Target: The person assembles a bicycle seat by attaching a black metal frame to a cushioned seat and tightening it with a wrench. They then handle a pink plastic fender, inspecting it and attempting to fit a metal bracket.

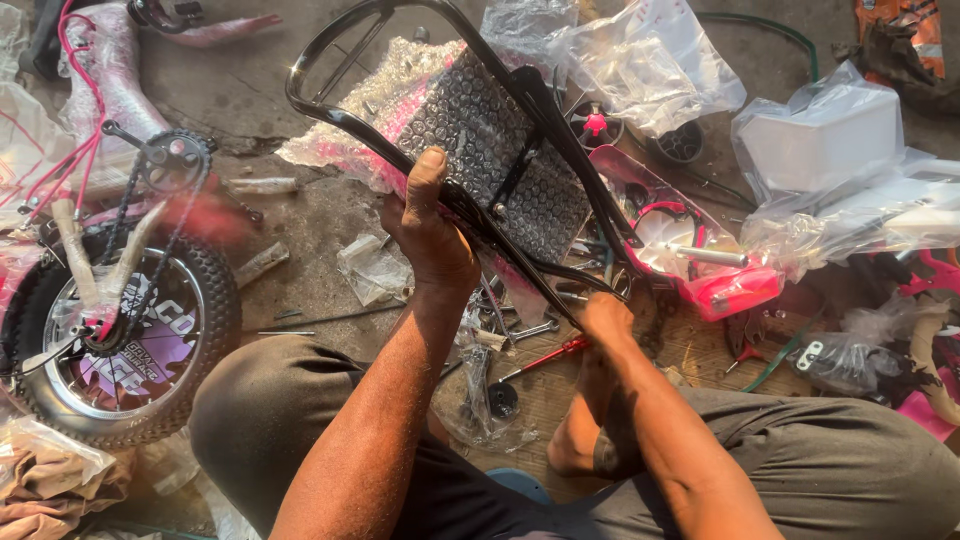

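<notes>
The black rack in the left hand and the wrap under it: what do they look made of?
Black rack: probably metal tubing, gloss-painted, judging by sharp highlights on thin bent bars. Wrap: clear plastic bubble sheet, its rows of round bubbles visible. The left hand grips the rack's lower bar.

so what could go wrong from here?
Left hand alone steadies the black carrier frame, gripping over slippery bubble wrap; it could twist loose. Right hand works low at the frame's end, beside the red-handled tool and loose wrenches; fingers could get pinched.

Bicycle wheel (125,340), plastic-wrapped white box (820,140)
</notes>
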